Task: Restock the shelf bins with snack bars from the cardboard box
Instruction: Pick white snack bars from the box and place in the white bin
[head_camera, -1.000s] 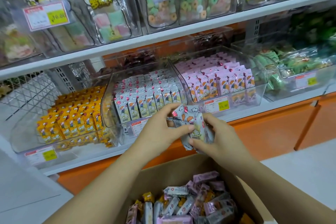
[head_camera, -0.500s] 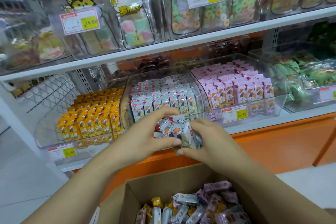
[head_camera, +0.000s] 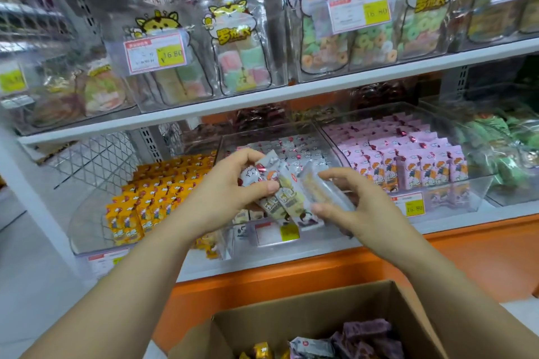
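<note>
Before the grey-bar bin (head_camera: 248,242), left hand (head_camera: 224,198) and right hand (head_camera: 358,207) each around snack bars (head_camera: 287,192).

Light: bright and even across your view; shadows faint.
Glare: white sheen on the candy bags (head_camera: 239,46) at 12 o'clock and the clear bin (head_camera: 455,192) wall at 3.
Blur: your view smears at 9 o'clock; the snack bars (head_camera: 287,198) in your left hand (head_camera: 224,198) and right hand (head_camera: 364,213) look soft.
Distortion: the shelf edge (head_camera: 291,94) tilts upward toward 3.
</note>
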`<state>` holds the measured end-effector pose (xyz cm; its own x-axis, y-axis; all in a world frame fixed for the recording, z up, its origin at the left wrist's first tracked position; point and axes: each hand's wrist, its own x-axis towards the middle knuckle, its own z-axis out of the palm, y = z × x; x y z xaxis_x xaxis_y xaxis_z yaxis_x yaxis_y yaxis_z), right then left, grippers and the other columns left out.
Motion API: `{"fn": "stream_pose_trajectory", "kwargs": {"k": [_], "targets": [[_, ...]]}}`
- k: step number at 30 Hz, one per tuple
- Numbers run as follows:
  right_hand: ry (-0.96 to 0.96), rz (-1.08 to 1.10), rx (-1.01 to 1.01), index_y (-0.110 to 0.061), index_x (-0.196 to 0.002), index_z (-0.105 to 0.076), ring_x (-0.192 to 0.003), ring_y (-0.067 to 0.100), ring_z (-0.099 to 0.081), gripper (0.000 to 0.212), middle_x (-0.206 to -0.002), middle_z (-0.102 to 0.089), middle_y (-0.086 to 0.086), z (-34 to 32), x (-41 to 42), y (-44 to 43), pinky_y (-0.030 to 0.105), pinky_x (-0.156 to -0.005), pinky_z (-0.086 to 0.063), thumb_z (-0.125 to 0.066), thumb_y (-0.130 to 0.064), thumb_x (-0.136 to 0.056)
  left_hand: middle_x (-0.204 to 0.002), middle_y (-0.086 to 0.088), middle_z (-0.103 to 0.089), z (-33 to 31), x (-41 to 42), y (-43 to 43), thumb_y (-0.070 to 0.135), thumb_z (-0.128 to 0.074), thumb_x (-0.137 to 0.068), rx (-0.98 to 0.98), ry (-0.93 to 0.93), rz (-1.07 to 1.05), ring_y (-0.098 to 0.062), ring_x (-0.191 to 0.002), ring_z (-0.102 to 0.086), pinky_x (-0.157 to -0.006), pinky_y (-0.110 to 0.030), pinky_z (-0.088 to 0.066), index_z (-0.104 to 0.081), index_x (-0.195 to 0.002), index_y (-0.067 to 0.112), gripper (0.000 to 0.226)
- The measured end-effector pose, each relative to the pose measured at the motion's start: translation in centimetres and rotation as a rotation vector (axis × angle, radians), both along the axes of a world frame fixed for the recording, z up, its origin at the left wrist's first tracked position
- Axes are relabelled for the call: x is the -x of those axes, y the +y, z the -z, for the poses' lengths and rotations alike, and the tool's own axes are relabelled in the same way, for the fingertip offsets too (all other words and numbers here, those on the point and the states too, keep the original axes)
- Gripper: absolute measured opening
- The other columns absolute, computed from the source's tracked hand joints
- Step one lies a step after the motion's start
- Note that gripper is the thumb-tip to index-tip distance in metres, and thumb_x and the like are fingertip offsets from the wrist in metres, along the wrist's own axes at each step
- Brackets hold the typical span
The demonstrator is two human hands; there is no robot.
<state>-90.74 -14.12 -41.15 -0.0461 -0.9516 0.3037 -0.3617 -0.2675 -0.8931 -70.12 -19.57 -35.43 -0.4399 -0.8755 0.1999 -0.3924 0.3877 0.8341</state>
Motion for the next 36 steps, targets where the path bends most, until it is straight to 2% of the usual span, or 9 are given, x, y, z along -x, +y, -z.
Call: {"fn": "stream_pose_trajectory", "kwargs": {"k": [3,9,13,18,23,27,29,31,36], "targets": [[-0.138,0.118,-0.015,-0.04,-0.104,-0.054,-0.089,0.012,-0.064,0.029,-0.111,-0.06,-0.003,0.5,2.1,-0.7,0.025,-0.062,-0.049,-0.065,-0.02,-0.087,-0.093,0.002,-0.066,-0.4,0.8,-2.2,0.013,-0.067,-0.086,0.012,0.053,-0.066,-0.011,-0.078,-0.068,-0.072,-0.042,-0.059,-0.056,-0.1,0.028,0.023],[-0.501,0.218,-0.084,-0.021,-0.123,-0.05,-0.056,-0.012,-0.06,0.039,-0.084,-0.059,-0.008,0.7,4.7,-1.2,0.005,-0.05,-0.045,-0.06,-0.004,-0.09,-0.112,-0.001,-0.063,1.6,5.6,-6.8,0.023,-0.069,-0.086,0.072,-0.198,-0.075,-0.021,-0.092,-0.066,-0.073,-0.041,-0.059,-0.055,-0.112,0.026,0.029],[-0.534,0.241,-0.042,-0.026,-0.115,-0.046,-0.051,-0.01,-0.057,0.038,-0.077,-0.052,-0.006,0.2,5.3,-1.4,0.006,-0.047,-0.043,-0.06,-0.001,-0.089,-0.147,-0.004,-0.04,4.4,9.7,-9.6,0.033,-0.068,-0.086,0.037,-0.481,0.026,-0.026,-0.123,-0.05,-0.103,-0.035,-0.041,-0.041,-0.14,0.013,0.063],[-0.475,0.213,-0.013,-0.037,-0.092,-0.043,-0.055,-0.01,-0.058,0.039,-0.073,-0.05,-0.013,0.3,5.5,-1.7,0.011,-0.05,-0.046,-0.062,-0.003,-0.088,-0.141,-0.011,-0.042,7.5,12.2,-10.4,0.03,-0.071,-0.085,0.116,-0.64,-0.003,-0.025,-0.124,-0.046,-0.094,-0.025,-0.037,-0.044,-0.138,0.012,0.062],[-0.45,0.246,-0.024,-0.025,-0.106,-0.05,-0.067,-0.006,-0.064,0.036,-0.093,-0.063,-0.006,0.2,5.1,-1.6,0.012,-0.061,-0.053,-0.067,-0.002,-0.084,-0.126,-0.003,-0.032,8.2,11.4,-9.8,0.031,-0.078,-0.076,0.103,-0.539,-0.058,-0.021,-0.12,-0.039,-0.104,-0.031,-0.035,-0.045,-0.135,0.023,0.067],[-0.249,0.241,0.15,-0.031,-0.095,-0.054,-0.077,0.006,-0.06,0.036,-0.093,-0.064,-0.009,0.0,4.3,-0.9,0.016,-0.068,-0.05,-0.073,-0.006,-0.078,-0.118,-0.002,-0.048,6.0,9.4,-8.5,0.03,-0.065,-0.088,0.128,-0.42,-0.083,-0.016,-0.108,-0.051,-0.087,-0.022,-0.038,-0.055,-0.124,0.024,0.037],[-0.135,0.198,0.24,-0.033,-0.093,-0.058,-0.065,0.006,-0.052,0.034,-0.081,-0.064,-0.011,-0.4,3.5,-0.2,0.014,-0.058,-0.043,-0.073,-0.006,-0.079,-0.1,-0.002,-0.065,4.6,8.5,-6.6,0.029,-0.054,-0.095,-0.07,-0.144,-0.025,-0.019,-0.087,-0.065,-0.072,-0.029,-0.051,-0.06,-0.105,0.02,0.014],[-0.083,0.13,0.259,-0.034,-0.092,-0.059,-0.057,0.006,-0.051,0.039,-0.076,-0.064,-0.009,-0.4,2.5,0.3,0.019,-0.056,-0.043,-0.069,0.002,-0.079,-0.08,0.001,-0.071,3.5,7.6,-4.5,0.033,-0.046,-0.097,-0.466,0.127,0.075,-0.016,-0.069,-0.068,-0.058,-0.023,-0.055,-0.059,-0.098,0.017,0.021],[0.087,-0.009,0.294,-0.038,-0.091,-0.058,-0.099,-0.002,-0.056,0.067,-0.124,-0.051,-0.023,0.2,0.2,0.8,0.007,-0.081,-0.044,-0.055,0.025,-0.067,-0.089,-0.001,-0.072,2.9,4.5,-2.6,0.028,-0.059,-0.082,-0.714,0.388,0.171,-0.017,-0.069,-0.07,-0.063,-0.026,-0.058,-0.053,-0.114,0.018,0.034]]}}
